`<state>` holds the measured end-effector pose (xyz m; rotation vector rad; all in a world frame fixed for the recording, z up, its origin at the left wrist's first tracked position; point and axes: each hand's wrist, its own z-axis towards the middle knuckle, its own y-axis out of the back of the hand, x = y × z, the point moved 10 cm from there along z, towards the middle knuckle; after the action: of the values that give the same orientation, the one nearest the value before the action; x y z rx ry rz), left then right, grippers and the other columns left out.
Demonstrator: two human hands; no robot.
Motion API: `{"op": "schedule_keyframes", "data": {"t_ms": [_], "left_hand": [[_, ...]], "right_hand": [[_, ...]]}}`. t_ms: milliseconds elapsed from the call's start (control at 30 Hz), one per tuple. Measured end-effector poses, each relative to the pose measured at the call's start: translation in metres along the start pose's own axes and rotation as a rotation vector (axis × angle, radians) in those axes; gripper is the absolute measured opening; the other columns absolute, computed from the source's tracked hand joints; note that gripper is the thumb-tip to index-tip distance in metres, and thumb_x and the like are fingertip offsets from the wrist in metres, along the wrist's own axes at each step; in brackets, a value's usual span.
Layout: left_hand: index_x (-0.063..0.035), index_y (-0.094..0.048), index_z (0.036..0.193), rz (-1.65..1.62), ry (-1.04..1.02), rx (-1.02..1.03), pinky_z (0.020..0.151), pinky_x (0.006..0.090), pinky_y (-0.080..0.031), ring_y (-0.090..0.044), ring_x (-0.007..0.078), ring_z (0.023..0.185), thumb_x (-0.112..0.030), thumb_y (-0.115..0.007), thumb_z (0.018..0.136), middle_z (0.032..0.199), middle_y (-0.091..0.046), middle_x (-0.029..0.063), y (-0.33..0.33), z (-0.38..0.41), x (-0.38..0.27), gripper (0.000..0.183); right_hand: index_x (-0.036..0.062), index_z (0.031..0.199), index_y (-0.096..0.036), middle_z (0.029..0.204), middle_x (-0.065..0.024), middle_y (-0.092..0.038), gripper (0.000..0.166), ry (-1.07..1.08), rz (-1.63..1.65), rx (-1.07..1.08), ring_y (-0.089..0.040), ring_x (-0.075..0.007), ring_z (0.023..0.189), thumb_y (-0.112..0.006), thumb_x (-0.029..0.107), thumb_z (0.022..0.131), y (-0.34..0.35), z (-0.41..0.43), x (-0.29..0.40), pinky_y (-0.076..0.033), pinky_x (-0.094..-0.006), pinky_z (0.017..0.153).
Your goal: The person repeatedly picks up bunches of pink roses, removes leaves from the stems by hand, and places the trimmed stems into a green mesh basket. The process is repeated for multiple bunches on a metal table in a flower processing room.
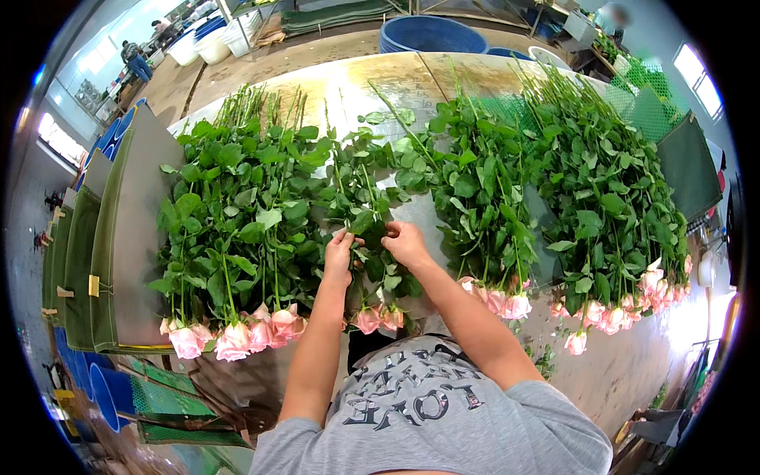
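Observation:
Pink roses with long leafy stems lie across the metal-topped table, their blooms hanging over its near edge. In the middle is a small group of roses point(368, 320) between my hands. My left hand point(339, 256) pinches a rose stem among the leaves. My right hand point(407, 244) has its thumb and forefinger at the edge of a dark rose leaf point(371, 230). To the left lies a wide pile of roses point(237, 225). Right of my right hand is a narrower pile point(484, 196), and a dense pile point(599, 202) lies farther right. Leaves hide parts of my fingertips.
An upright panel point(139, 231) edged in green cloth borders the table's left side. Green netting point(644, 89) and a dark green panel point(689, 166) stand at the right. A large blue tub point(433, 34) sits beyond the far edge. Other people point(136, 59) are in the background.

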<state>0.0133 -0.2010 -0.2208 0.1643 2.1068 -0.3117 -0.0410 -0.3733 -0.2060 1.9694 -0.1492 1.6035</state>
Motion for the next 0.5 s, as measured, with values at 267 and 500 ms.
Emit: {"op": "schedule_keyframes", "data": {"t_ms": [267, 500], "left_hand": [[-0.0098, -0.057, 0.109, 0.142, -0.062, -0.034, 0.052, 0.0293, -0.041, -0.054, 0.0119, 0.069, -0.016, -0.05, 0.092, 0.085, -0.062, 0.0018, 0.017, 0.026, 0.009, 0.019], [-0.0006, -0.042, 0.131, 0.393, -0.245, -0.107, 0.069, 0.0277, -0.043, -0.054, 0.0134, 0.075, -0.016, -0.057, 0.088, 0.086, -0.06, 0.0043, 0.031, 0.03, 0.011, 0.049]], "right_hand": [[-0.001, 0.104, -0.064, 0.092, -0.0144, -0.068, 0.04, -0.021, 0.092, 0.025, -0.066, -0.023, 0.083, -0.068, 0.015, 0.068, -0.012, -0.003, 0.0, -0.051, -0.0318, 0.075], [-0.0023, 0.106, -0.063, 0.088, -0.0124, -0.067, 0.039, -0.063, 0.142, 0.045, -0.064, -0.0195, 0.077, -0.068, 0.012, 0.07, -0.021, 0.003, -0.026, -0.05, -0.0302, 0.072]]}}
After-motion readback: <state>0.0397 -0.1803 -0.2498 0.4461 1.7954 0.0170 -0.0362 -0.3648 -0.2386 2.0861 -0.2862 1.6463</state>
